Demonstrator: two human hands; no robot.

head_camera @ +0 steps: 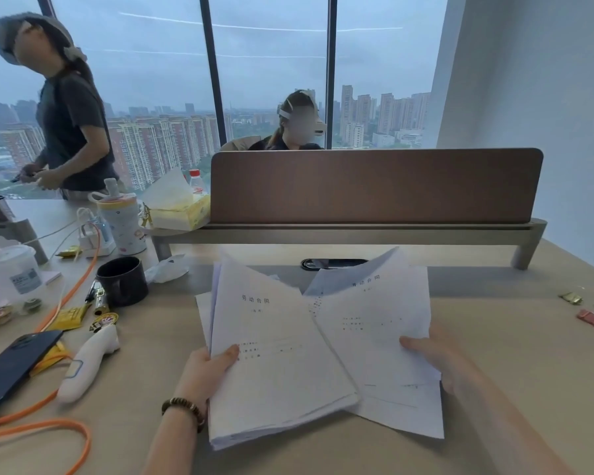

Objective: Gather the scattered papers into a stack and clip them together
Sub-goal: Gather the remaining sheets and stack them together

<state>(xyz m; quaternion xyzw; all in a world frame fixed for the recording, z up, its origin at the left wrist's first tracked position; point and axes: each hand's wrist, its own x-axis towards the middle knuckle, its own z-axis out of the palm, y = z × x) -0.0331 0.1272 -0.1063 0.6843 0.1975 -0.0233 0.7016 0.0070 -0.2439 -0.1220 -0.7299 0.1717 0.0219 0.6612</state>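
The left hand (204, 366) pinches a thick bundle of papers (271, 354) at its left edge, thumb on top of the printed cover sheet and the other fingers hidden underneath; a beaded bracelet (184, 407) circles that wrist. The right hand (432, 358) grips a thinner set of sheets (378, 334) at their right edge, thumb pressed on the top page, fingers out of sight below. The two sets meet and overlap in the middle, fanned apart like an open book, and are held just above the near centre of the desk (515, 354). Far to the right on the desk lie a small red clip (589, 318) and a gold one (570, 297) (both too blurred to make out in detail), well apart from the papers. To the left stand a black mug (122, 281), a dark phone (12, 365) and an orange cable (48, 426).
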